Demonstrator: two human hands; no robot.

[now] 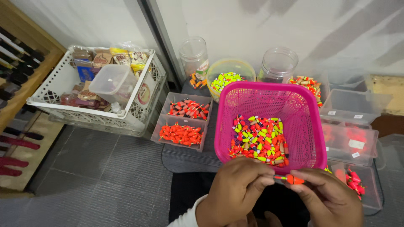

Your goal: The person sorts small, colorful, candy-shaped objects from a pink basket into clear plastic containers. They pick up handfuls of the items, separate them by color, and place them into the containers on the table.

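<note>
A grey ribbed floor mat fills the lower left of the frame, with a pale wall along the top. At the bottom centre, a small orange fishing float with a thin stem is held between both hands. The left hand pinches its stem end with thumb and forefinger, the other fingers curled in. The right hand grips the orange body from the other side, fingers closed around it.

Just above the hands stands a pink plastic basket holding a heap of yellow, orange and red floats. Left of it, two clear rectangular trays hold orange and red floats, one tray behind the other. Behind the basket, towards the top centre, stand two clear jars and a round yellow-rimmed tub with yellow-green floats. At the right edge, stacked clear lidded boxes hold more red pieces. In the upper left sits a white lattice crate with packets and an empty clear container inside. A wooden rack runs down the left edge.
</note>
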